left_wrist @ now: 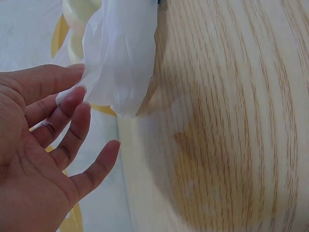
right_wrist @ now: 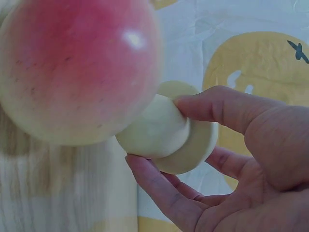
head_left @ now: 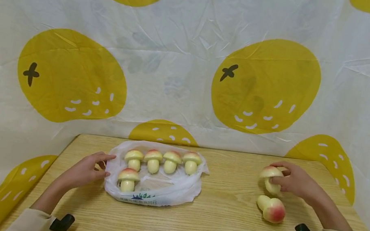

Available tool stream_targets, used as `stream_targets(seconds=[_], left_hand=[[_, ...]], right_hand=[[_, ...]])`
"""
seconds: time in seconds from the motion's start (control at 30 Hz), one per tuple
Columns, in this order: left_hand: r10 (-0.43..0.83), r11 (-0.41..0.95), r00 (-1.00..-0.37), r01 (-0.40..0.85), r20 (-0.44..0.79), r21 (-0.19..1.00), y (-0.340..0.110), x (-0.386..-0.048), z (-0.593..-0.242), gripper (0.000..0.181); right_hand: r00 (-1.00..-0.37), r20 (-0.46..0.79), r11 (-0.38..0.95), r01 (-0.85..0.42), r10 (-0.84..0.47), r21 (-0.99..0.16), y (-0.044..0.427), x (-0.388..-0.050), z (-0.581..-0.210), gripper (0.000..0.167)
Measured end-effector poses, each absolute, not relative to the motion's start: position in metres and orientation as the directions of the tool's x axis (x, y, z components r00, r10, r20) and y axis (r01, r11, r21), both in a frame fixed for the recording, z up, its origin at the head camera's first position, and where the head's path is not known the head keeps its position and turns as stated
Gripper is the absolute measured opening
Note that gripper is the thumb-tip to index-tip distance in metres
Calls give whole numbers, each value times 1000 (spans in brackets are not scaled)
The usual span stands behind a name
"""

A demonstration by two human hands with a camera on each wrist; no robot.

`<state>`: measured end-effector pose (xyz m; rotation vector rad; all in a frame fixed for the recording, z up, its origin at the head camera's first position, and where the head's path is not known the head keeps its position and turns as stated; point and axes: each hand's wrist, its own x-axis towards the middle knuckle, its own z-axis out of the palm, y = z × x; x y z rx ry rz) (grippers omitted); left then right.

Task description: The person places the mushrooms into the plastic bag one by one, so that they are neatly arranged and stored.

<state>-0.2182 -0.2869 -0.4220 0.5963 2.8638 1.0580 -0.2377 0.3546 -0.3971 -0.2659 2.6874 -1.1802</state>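
A toy mushroom with a pale stem and pinkish cap is pinched between the thumb and fingers of my right hand, at the table's right side. In the right wrist view, the thumb presses the stem near the cap's underside. Just in front of it, another mushroom lies on its side, its red cap towards me. My left hand is at the left edge of a white plastic bag, fingers relaxed and fingertips at the plastic. Several mushrooms stand on the bag, mostly in a back row.
The wooden table ends at the back against a hanging white cloth printed with yellow fruit. Bare wood lies between the bag and the right-hand mushrooms. Dark straps sit on both wrists.
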Motion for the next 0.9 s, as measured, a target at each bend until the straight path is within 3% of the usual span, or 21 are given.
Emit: stream_targets(seconds=[0.9], left_hand=[[368, 706, -923, 357, 115, 612, -286, -219, -423, 52]], right_hand=[[-951, 16, 470, -167, -307, -867, 309, -237, -377, 60]])
